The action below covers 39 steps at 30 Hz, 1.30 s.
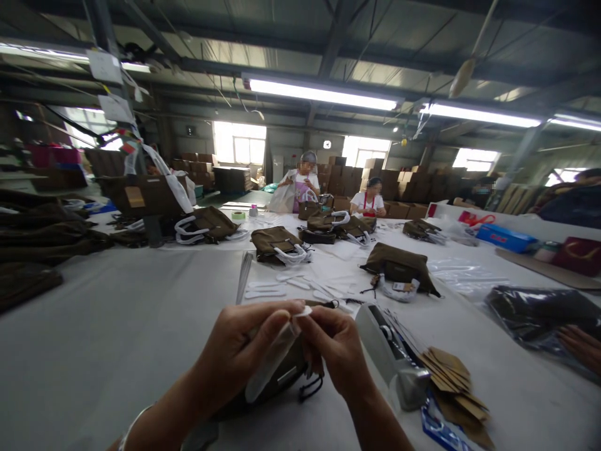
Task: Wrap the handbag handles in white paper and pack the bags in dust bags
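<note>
Low over the table, my left hand (246,335) and my right hand (335,344) meet with fingers pinched together. Between their fingertips is one end of a white wrapping strip (271,368), thin and pale, which hangs down toward the lower left. Beneath my hands lies a dark olive-brown bag (288,369), partly hidden by them, with a black cord loop at its right side. Whether the strip is joined to this bag's handle I cannot tell. Several loose white strips (265,292) lie just beyond my hands.
A grey dispenser (392,360) and brown paper tags (448,373) are right of my hands. Several brown bags with white-wrapped handles, one bag (397,266) among them, stand farther back. At the right edge another person's hand (582,344) touches a plastic-wrapped bag (539,313). Two people work at the far side.
</note>
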Motion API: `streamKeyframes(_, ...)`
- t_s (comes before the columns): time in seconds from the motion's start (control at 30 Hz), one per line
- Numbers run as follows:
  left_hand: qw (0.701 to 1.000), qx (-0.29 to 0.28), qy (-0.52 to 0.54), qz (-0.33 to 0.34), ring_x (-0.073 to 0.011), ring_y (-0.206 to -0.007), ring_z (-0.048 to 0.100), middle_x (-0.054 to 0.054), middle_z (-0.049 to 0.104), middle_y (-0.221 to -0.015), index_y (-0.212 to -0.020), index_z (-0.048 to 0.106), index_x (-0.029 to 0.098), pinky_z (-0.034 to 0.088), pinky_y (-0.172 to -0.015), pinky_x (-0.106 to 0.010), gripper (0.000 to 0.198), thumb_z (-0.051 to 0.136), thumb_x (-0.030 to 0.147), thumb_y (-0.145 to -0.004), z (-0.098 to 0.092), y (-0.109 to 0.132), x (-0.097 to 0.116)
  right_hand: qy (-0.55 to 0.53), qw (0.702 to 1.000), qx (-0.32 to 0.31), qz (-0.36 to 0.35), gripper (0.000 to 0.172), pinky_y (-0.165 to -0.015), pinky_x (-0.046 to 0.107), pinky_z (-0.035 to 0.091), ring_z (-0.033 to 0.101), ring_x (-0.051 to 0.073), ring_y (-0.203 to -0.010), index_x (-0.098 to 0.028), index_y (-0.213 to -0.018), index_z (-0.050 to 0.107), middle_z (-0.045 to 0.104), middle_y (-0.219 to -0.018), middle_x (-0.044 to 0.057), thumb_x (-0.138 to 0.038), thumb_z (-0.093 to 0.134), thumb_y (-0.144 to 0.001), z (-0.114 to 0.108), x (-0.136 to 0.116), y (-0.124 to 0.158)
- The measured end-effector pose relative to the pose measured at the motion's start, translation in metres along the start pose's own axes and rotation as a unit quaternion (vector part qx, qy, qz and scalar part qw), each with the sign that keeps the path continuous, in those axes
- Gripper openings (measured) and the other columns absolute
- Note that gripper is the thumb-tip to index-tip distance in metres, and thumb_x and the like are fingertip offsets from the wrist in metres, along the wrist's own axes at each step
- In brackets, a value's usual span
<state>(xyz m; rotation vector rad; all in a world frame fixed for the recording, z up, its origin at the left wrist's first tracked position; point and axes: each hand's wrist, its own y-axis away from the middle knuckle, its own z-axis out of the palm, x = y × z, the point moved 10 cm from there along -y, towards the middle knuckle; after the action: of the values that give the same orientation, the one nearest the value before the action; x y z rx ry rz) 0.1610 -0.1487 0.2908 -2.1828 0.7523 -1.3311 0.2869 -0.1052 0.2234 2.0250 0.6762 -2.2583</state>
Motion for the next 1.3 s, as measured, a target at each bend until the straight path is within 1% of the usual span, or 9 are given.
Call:
streamKeyframes(0.1, 0.992, 0.032, 0.061, -0.111, -0.0196, -0.088, 0.077, -0.001, 0.080, -0.099, -0.118, 0.072, 0.026, 0.062, -0.074, -0.021, 0.028, 0.068, 0.035, -0.092, -0.004, -0.003, -0.022, 0.134, 0.986, 0.045, -0.084, 0.029, -0.040, 0.020, 0.038, 0.049, 0.009, -0.041, -0.017, -0.082, 0.072, 0.059, -0.053, -0.002, -0.043, 0.065, -0.092, -0.002, -0.016, 0.002)
streamKeyframes(0.27, 0.985, 0.040, 0.097, -0.136, -0.0180, -0.088, 0.077, 0.001, 0.080, -0.096, -0.127, 0.066, 0.027, 0.061, -0.078, -0.018, 0.043, 0.076, 0.033, -0.085, -0.001, -0.010, -0.024, 0.342, 0.860, 0.182, -0.332, 0.017, -0.061, 0.021, 0.051, 0.060, 0.010, -0.058, -0.021, -0.107, 0.069, 0.068, -0.079, 0.002, -0.025, 0.070, -0.090, -0.009, -0.068, 0.023)
streamKeyframes(0.47, 0.977, 0.080, 0.144, -0.134, -0.0183, -0.086, 0.077, -0.002, 0.080, -0.093, -0.121, 0.070, 0.023, 0.061, -0.075, -0.018, 0.041, 0.080, 0.031, -0.081, -0.009, -0.016, -0.024, 0.392, 0.785, 0.051, -0.477, 0.021, -0.072, 0.027, 0.053, 0.064, 0.015, -0.079, -0.022, -0.105, 0.072, 0.071, -0.091, 0.005, -0.009, 0.063, -0.092, 0.012, -0.079, 0.033)
streamKeyframes(0.63, 0.960, 0.185, 0.164, -0.135, -0.0212, -0.092, 0.075, -0.007, 0.079, -0.097, -0.125, 0.065, 0.019, 0.061, -0.080, -0.026, 0.046, 0.076, 0.039, -0.085, -0.033, -0.008, -0.047, 0.368, 0.813, 0.030, -0.451, 0.030, -0.068, 0.029, 0.053, 0.063, 0.017, -0.079, -0.022, -0.114, 0.071, 0.074, -0.099, 0.006, -0.005, 0.062, -0.091, 0.002, -0.041, 0.033)
streamKeyframes(0.77, 0.989, 0.049, -0.012, -0.142, -0.0287, -0.124, 0.062, -0.012, 0.063, -0.138, -0.140, 0.054, 0.021, 0.055, -0.096, -0.037, 0.056, 0.058, 0.052, -0.094, 0.000, 0.006, -0.053, 0.305, 0.859, 0.015, -0.411, 0.052, -0.097, 0.036, 0.055, 0.065, 0.020, -0.115, -0.026, -0.135, 0.061, 0.069, -0.125, 0.008, 0.002, 0.053, -0.092, -0.011, -0.014, 0.033)
streamKeyframes(0.87, 0.973, -0.072, -0.095, -0.196, -0.0267, -0.091, 0.074, -0.011, 0.074, -0.116, -0.143, 0.053, 0.019, 0.057, -0.084, -0.037, 0.062, 0.053, 0.056, -0.093, 0.029, 0.016, -0.068, 0.261, 0.893, 0.030, -0.366, 0.048, -0.102, 0.035, 0.054, 0.064, 0.019, -0.119, -0.026, -0.128, 0.065, 0.070, -0.125, 0.006, 0.002, 0.049, -0.094, -0.027, -0.002, 0.032)
streamKeyframes(0.93, 0.971, -0.072, -0.098, -0.205, -0.0228, -0.071, 0.072, -0.007, 0.077, -0.094, -0.137, 0.059, 0.017, 0.057, -0.072, -0.033, 0.060, 0.053, 0.057, -0.093, 0.030, 0.011, -0.072, 0.250, 0.905, 0.115, -0.325, 0.038, -0.099, 0.032, 0.055, 0.067, 0.018, -0.113, -0.027, -0.116, 0.071, 0.072, -0.119, 0.004, -0.002, 0.051, -0.095, -0.053, 0.003, 0.032)
streamKeyframes(1.03, 0.982, -0.011, -0.089, -0.168, -0.0211, -0.076, 0.070, -0.005, 0.076, -0.094, -0.125, 0.068, 0.017, 0.054, -0.068, -0.026, 0.052, 0.059, 0.052, -0.088, 0.018, -0.012, -0.065, 0.277, 0.895, 0.254, -0.238, 0.024, -0.098, 0.032, 0.054, 0.068, 0.018, -0.108, -0.026, -0.109, 0.073, 0.073, -0.113, 0.004, -0.012, 0.058, -0.096, -0.097, 0.016, 0.043)
streamKeyframes(1.3, 0.992, -0.002, -0.111, -0.063, -0.0188, -0.086, 0.071, -0.002, 0.076, -0.105, -0.117, 0.072, 0.021, 0.054, -0.070, -0.023, 0.037, 0.060, 0.026, -0.082, 0.027, -0.033, -0.067, 0.299, 0.930, 0.202, -0.067, 0.015, -0.081, 0.028, 0.056, 0.068, 0.018, -0.094, -0.026, -0.106, 0.072, 0.072, -0.103, 0.002, -0.027, 0.062, -0.095, -0.111, 0.073, 0.080)
